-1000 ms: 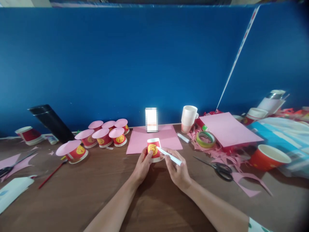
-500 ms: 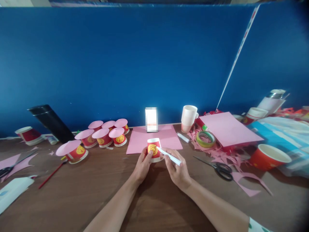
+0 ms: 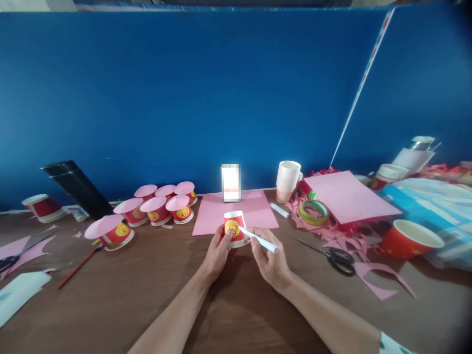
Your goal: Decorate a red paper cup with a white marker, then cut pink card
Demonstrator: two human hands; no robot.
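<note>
My left hand (image 3: 220,249) is closed on a red paper cup (image 3: 234,227) with a yellow round print, held upside down with its rim toward the table. The thumb presses on the print. In my right hand (image 3: 271,258) is a white marker (image 3: 262,241), gripped like a pen, its tip at the right side of the print. Whether the tip touches the cup I cannot tell. Behind the cup lies pink paper (image 3: 254,209). A white cap-like tube (image 3: 279,210) lies to the right of this paper.
Several upturned cups with pink paper cone tops (image 3: 155,203) stand at left, near a black flask (image 3: 75,187) and a red brush (image 3: 79,268). Rightward are stacked paper cups (image 3: 288,181), a tape roll (image 3: 313,212), scissors (image 3: 341,260), paper scraps and an orange cup (image 3: 400,243).
The marker's tip has shifted slightly down and left against the cup. Both hands otherwise keep nearly the same place and grip.
</note>
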